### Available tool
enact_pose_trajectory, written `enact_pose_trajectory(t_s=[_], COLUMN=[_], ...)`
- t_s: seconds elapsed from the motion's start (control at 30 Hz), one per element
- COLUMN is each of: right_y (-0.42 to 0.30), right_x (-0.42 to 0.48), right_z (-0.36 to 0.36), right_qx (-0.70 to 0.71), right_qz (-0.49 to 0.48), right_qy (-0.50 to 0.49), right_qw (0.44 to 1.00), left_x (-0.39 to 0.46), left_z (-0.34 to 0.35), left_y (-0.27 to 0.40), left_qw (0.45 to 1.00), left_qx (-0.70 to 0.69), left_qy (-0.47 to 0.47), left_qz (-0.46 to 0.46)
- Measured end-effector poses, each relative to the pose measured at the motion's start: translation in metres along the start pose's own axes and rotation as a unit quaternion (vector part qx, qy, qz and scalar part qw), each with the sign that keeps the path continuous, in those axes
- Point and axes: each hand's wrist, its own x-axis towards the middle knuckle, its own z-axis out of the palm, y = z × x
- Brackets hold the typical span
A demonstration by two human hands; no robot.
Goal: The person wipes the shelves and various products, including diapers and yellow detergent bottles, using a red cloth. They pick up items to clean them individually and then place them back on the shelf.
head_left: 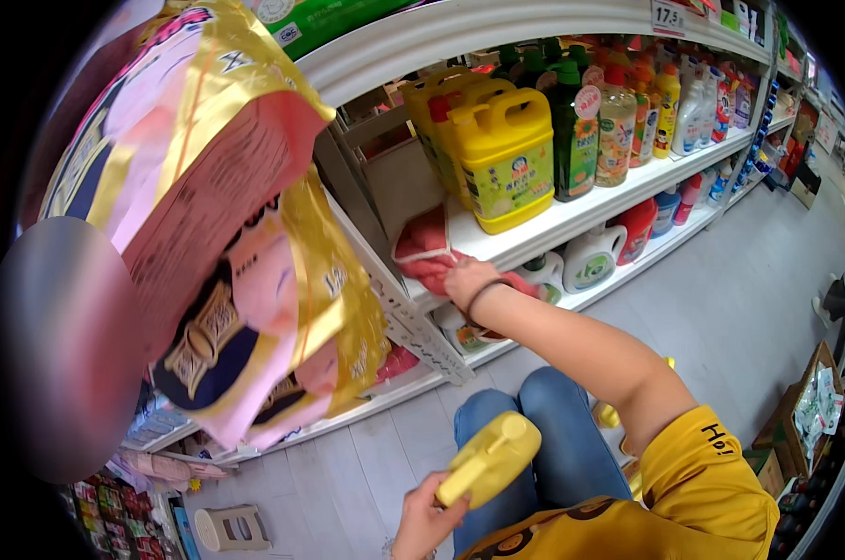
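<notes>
My right hand (pixel 470 280) presses a red cloth (pixel 429 252) with a pale edge onto the left end of a white metal shelf (pixel 513 241). Just beyond it on that shelf stand large yellow detergent jugs (pixel 510 168) with handles. Low over my knees, my left hand (pixel 429 514) grips a yellow plastic jug (pixel 496 455) by its handle end, its cap facing up. Part of the cloth hangs over the shelf's front edge below my right wrist.
Dish soap bottles (pixel 575 133) line the shelf to the right. White jugs (pixel 594 259) stand on the shelf below. Large gold and pink packages (pixel 289 280) jut out at left. A plastic stool (pixel 232 528) stands on the floor at lower left, an open carton (pixel 800 413) at right.
</notes>
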Motion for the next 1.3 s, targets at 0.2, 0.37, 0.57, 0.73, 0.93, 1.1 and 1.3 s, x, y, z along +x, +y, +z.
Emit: enact_pose_trajectory(t_s=[0.2,0.37,0.57,0.73,0.93,1.1,1.3], right_y=[0.067,0.024,-0.079,-0.060,-0.056,-0.085,-0.011], right_x=[-0.179,-0.289,-0.308,-0.284,-0.280,-0.284,-0.301], right_z=[0.072,0.088,0.098,0.075,0.081,0.119,0.065], right_qx=[0.691,0.941,0.633,0.892,0.978,0.994,0.962], right_qz=[0.110,0.100,0.089,0.245,0.182,0.093,0.009], right_qy=[0.053,0.034,0.321,0.246,0.100,0.023,-0.061], right_qw=[0.712,0.321,0.699,0.289,0.005,-0.043,0.268], left_x=[0.008,0.039,0.027,0.018,0.024,0.033,0.040], left_z=[0.020,0.059,0.064,0.062,0.053,0.043,0.042], left_y=[-0.032,-0.051,-0.014,0.001,0.005,0.000,0.004], left_qw=[0.879,0.909,0.838,0.826,0.805,0.793,0.852], left_qx=[0.210,-0.258,-0.427,-0.442,-0.485,-0.547,-0.498], left_qy=[0.251,0.237,0.225,0.220,0.240,0.139,0.035], left_qz=[0.346,0.226,0.253,0.272,0.244,0.229,0.158])
